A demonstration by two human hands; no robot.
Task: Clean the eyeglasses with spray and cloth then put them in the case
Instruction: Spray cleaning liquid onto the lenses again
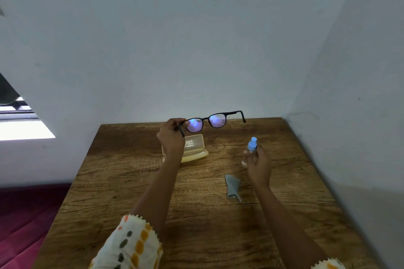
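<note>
Above the wooden table (131,181), your left hand (171,137) pinches the eyeglasses (209,121) by one temple, frame stretching rightward; your right hand (258,165), lower and right, grips the spray bottle (251,144), nozzle toward the lenses.

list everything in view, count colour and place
eyeglasses: 1, black, held up over the far end of the table
case: 1, pale yellow, open on table behind left hand
spray bottle: 1, clear, blue cap, in right hand
cloth: 1, grey, on table beside right forearm
table: 1, brown wood, in the wall corner
left hand: 1, pinches the eyeglasses at one temple
right hand: 1, grips the spray bottle
sleeves: 2, white, orange and grey spots, bottom edge
</note>
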